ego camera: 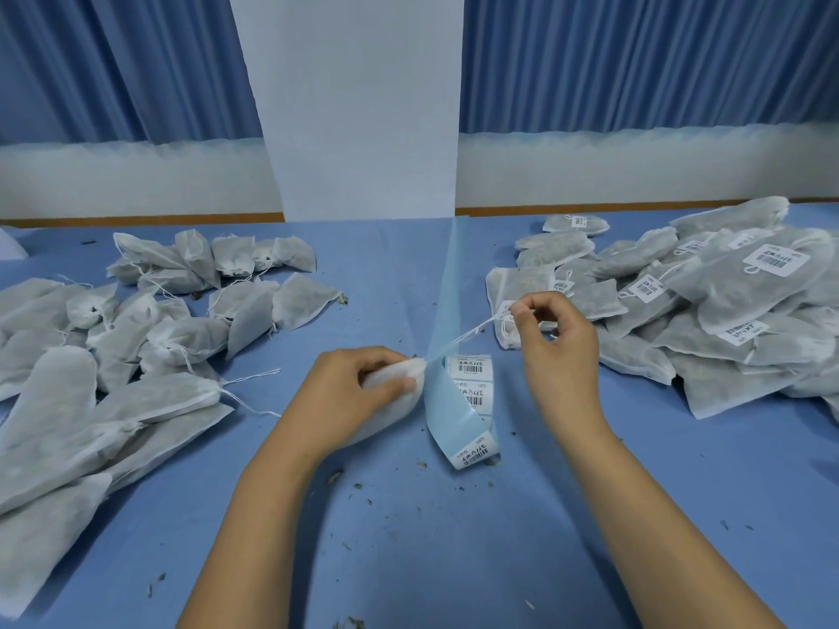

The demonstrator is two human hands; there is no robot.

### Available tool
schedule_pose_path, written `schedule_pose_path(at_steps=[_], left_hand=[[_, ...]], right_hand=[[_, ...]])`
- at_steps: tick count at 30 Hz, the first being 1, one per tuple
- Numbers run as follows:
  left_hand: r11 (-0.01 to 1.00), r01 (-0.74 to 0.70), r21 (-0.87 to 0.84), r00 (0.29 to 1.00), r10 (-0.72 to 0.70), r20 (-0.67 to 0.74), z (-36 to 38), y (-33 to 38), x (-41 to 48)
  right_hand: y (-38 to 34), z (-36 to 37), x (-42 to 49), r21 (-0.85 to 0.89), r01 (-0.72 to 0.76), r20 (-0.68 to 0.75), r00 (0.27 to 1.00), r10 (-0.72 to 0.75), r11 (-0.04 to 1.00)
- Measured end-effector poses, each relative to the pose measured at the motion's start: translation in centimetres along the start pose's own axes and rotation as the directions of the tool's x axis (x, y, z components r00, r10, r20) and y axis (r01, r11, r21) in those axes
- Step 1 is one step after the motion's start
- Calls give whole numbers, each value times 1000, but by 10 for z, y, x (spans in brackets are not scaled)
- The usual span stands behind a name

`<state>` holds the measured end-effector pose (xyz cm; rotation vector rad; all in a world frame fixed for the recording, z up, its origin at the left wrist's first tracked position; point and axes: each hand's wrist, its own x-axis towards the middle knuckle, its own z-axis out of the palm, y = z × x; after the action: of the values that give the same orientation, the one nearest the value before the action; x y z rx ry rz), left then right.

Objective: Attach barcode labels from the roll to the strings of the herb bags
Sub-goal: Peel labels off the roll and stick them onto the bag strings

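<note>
My left hand (358,392) grips the neck of a white herb bag (399,383) near the middle of the blue table. Its white string (463,335) runs taut up and right to my right hand (554,338), which pinches the string's end between thumb and fingers. Just right of the bag lies the label strip (470,401), a pale blue backing with white barcode labels on it, curling on the table. Its bare blue tail (447,274) stretches away toward the wall.
A heap of unlabelled herb bags (113,356) covers the left of the table (408,537). A heap of bags with barcode labels (708,311) fills the right. Loose herb crumbs dot the cloth near me. A white wall and blue curtains stand behind.
</note>
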<state>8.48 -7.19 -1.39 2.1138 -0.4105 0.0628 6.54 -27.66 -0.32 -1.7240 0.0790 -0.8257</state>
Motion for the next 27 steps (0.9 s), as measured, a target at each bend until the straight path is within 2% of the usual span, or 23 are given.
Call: schedule_pose_path(at_steps=[1, 3, 6, 8, 9, 10, 14, 18, 19, 21, 23, 25, 27], left_hand=[[999, 45, -12, 994, -46, -97, 0, -1, 2], [990, 115, -81, 943, -135, -305, 2, -1, 4], [972, 72, -224, 836, -181, -518, -1, 1, 5], [944, 14, -330, 790, -212, -575, -5, 1, 4], [926, -17, -378, 775, -226, -590, -5, 2, 3], [909, -45, -414, 763, -237, -602, -6, 4, 3], [845, -142, -516, 730, -264, -631, -5, 11, 1], [768, -252, -589, 775, -204, -598, -6, 21, -4], [700, -254, -668, 811, -223, -541, -4, 24, -4], [478, -223, -850, 888, -260, -380, -3, 29, -6], [334, -159, -929, 923, -283, -260, -4, 30, -6], [307, -119, -944, 933, -292, -212, -5, 30, -5], [346, -124, -930, 932, -280, -228, -4, 29, -4]], right_hand=[[-2, 2, -3, -14, 66, -24, 998, -66, 998], [-9, 10, -14, -99, 312, -13, 949, -314, 945], [-16, 27, -35, -157, 671, 213, 739, -639, 724], [-16, 33, -41, -158, 799, 376, 592, -713, 580], [-15, 35, -43, -153, 822, 431, 555, -711, 549], [-13, 36, -43, -145, 818, 471, 552, -688, 557], [-14, 37, -45, -116, 694, 559, 637, -531, 710], [-15, 40, -45, -66, 599, 573, 678, -461, 798], [-15, 41, -45, -51, 570, 574, 689, -443, 820], [-16, 41, -47, -4, 489, 579, 712, -397, 872], [-16, 40, -48, 45, 400, 602, 721, -344, 915], [-16, 40, -50, 56, 380, 615, 716, -332, 923], [-16, 41, -51, 57, 390, 578, 737, -349, 919]])
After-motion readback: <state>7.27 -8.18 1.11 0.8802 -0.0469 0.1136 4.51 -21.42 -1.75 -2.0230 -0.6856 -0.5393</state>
